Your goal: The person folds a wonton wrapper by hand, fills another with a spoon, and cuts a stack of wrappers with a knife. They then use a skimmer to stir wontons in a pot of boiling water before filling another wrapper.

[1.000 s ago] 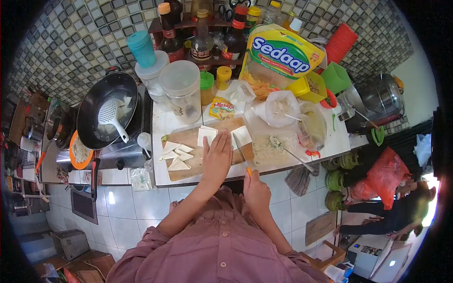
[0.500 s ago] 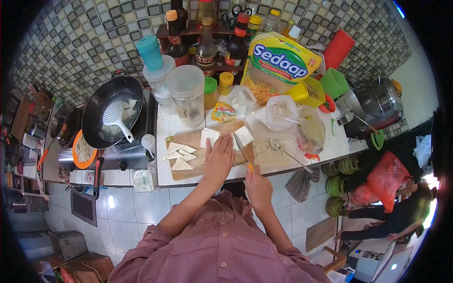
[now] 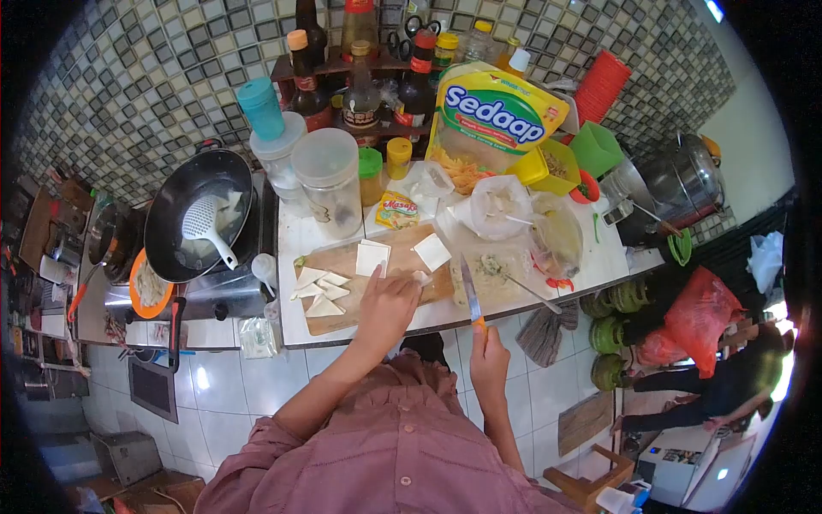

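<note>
My right hand point(image 3: 489, 355) grips a knife point(image 3: 467, 287) by its orange handle, blade pointing up and away, off the board's right edge. Over the wooden cutting board point(image 3: 342, 317), my left hand point(image 3: 390, 304) has its fingers bent around a white wrapper piece point(image 3: 422, 278), partly hidden by them. Beyond it, a small stack of thin white square wrappers point(image 3: 372, 255) lies on the board, with another white square point(image 3: 432, 252) to the right. Several white triangles point(image 3: 318, 289) are piled at the board's left.
Right of the board are a tray of minced filling point(image 3: 490, 278) with a spoon, and a plastic bag point(image 3: 501, 208). A wok point(image 3: 163, 248) with a white skimmer point(image 3: 201, 218) sits on the stove. Jars point(image 3: 326, 180), bottles and a Sedaap pack point(image 3: 495, 116) line the back.
My right hand has drawn the knife right, away from the wrappers. My left hand has come off flat pressing and curled around a white piece; the right-hand square now lies apart.
</note>
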`<action>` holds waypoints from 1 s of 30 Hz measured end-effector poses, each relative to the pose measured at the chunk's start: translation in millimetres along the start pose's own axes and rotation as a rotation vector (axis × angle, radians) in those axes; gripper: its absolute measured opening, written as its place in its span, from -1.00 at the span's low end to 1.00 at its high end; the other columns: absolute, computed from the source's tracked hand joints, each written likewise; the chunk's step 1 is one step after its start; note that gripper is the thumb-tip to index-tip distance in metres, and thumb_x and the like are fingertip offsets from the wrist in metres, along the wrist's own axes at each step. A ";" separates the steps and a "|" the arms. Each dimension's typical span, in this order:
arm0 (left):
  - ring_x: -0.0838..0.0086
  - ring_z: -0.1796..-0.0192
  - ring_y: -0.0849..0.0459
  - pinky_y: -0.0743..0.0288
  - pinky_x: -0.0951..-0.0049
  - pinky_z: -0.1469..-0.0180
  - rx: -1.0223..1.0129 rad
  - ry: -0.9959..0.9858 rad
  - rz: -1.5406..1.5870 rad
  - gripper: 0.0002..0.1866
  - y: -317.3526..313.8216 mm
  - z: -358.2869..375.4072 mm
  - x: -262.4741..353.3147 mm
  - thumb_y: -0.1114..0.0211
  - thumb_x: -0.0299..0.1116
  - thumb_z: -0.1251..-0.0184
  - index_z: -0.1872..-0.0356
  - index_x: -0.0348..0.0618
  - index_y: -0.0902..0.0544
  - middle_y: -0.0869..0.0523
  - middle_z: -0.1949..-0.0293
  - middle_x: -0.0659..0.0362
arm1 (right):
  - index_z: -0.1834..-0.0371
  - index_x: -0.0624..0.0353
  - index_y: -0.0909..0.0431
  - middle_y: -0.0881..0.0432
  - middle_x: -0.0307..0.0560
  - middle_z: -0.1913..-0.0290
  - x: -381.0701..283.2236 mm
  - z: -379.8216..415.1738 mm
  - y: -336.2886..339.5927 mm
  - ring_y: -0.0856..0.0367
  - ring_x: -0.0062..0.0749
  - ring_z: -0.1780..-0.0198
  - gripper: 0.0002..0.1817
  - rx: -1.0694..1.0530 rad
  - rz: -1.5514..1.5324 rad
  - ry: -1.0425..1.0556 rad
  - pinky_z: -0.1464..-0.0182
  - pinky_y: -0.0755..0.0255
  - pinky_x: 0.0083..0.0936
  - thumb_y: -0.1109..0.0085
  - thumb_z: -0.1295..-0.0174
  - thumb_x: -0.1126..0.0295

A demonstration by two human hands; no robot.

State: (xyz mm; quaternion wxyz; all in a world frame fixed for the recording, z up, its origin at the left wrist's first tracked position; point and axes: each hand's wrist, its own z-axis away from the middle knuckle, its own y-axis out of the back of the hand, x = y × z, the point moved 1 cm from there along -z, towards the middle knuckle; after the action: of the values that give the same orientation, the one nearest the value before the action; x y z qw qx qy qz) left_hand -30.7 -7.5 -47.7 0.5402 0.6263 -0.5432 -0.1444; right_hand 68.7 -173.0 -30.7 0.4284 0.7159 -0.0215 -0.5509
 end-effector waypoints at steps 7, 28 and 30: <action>0.31 0.05 -0.60 -0.28 0.22 -0.20 0.314 0.023 -0.037 -0.83 -31.2 -50.4 -9.1 -0.20 -0.33 -0.18 0.33 -0.19 -0.66 -0.69 0.25 0.06 | 0.51 0.28 -0.27 -0.29 0.07 0.72 1.2 3.6 -2.5 -0.24 -0.19 0.69 -0.64 0.020 -0.044 0.021 0.59 -0.14 -0.31 0.12 -0.36 0.23; 0.12 0.28 -0.60 -0.47 0.28 0.19 0.073 0.212 0.437 -0.81 -4.1 -52.6 -34.1 -0.26 -0.49 -0.03 0.28 -0.29 -0.59 -0.62 0.36 -0.05 | 0.47 0.30 -0.35 -0.42 0.20 0.64 -0.6 5.7 -10.4 -0.45 0.13 0.57 -0.64 -0.050 -0.025 -0.073 0.53 -0.27 -0.23 0.09 -0.34 0.20; 0.12 0.27 -0.60 -0.47 0.29 0.18 0.045 0.326 0.500 -0.83 25.7 -46.9 -47.4 -0.27 -0.48 -0.02 0.33 -0.28 -0.61 -0.61 0.36 -0.04 | 0.53 0.28 -0.28 -0.28 0.05 0.71 1.3 5.5 -11.7 -0.20 -0.23 0.68 -0.64 0.015 -0.054 -0.022 0.58 -0.16 -0.35 0.08 -0.34 0.23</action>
State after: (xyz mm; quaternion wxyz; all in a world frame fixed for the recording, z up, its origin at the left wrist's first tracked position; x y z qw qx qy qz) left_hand -25.7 61.0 -27.9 0.6250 0.5000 -0.5897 0.1076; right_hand 59.6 -169.5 -39.2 0.4076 0.7134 -0.0109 -0.5699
